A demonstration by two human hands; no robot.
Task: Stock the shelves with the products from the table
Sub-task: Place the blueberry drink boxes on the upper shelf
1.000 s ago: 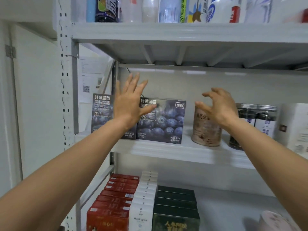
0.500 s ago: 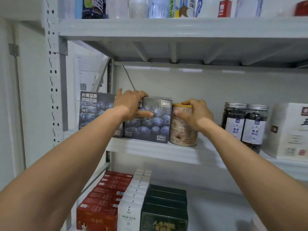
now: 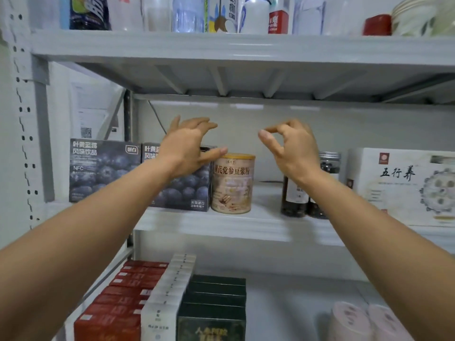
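A beige tin with a gold lid [image 3: 232, 184] stands upright on the middle shelf [image 3: 221, 222], touching the right side of a dark blueberry box [image 3: 187, 190]. A second blueberry box [image 3: 103, 168] stands further left. My left hand [image 3: 187, 148] hovers in front of the right blueberry box, fingers spread, holding nothing. My right hand [image 3: 290, 148] floats to the right of the tin and above it, fingers curled loosely and empty. Neither hand touches the tin.
Two dark jars [image 3: 307, 190] stand right of the tin, partly behind my right forearm, then a white box [image 3: 403, 185]. Bottles and cartons [image 3: 221, 13] fill the top shelf. Below are red [image 3: 118, 301], white and black boxes [image 3: 214, 303] and pink rolls [image 3: 364, 321].
Both hands have let go and lifted off: the right hand released the tin, the left came off the blueberry box. The tin now stands against the box.
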